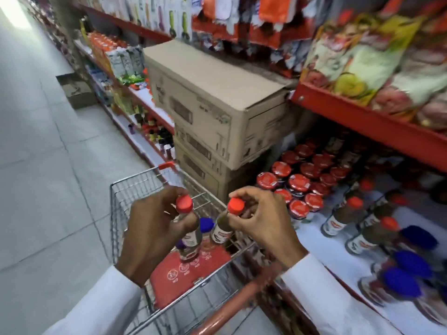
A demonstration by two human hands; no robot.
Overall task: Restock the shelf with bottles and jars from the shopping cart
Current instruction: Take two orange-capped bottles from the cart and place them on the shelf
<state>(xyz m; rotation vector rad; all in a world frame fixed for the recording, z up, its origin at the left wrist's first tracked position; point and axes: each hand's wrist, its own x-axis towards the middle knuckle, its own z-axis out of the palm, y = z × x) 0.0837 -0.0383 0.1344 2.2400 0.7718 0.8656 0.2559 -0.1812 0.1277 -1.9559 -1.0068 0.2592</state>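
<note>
Supermarket aisle, pale tiled floor (36, 131) running off to the left, red-edged shelving on the right, and a stack of cardboard boxes (212, 110) standing between two shelf sections. A wire shopping cart (125, 204) is parked against the shelving, its red handle (232, 298) near the person.

Both hands are raised over the cart, each pinching a small dark bottle by the neck just under its red cap. The left hand (150, 235) is closed on the left bottle (186, 218), which hangs upright; the right hand (263, 218) is closed on the right bottle (228, 218), which tilts a little toward the left. More bottles remain in the cart, one with a blue cap (206, 224), standing above the red child seat flap (191, 272).

To my eye this is the carry step: two bottles lifted clear of the cart, not yet placed. The lower shelf (321, 247) to the right holds red-lidded jars (298, 184) at the back, red-capped bottles (338, 218) nearer the front, and blue-capped bottles (411, 264) closest to the person. Next, I'd expect both hands to swing right and set the bottles upright beside the matching red-capped ones, on the bare white patch, without knocking neighbours.
</note>
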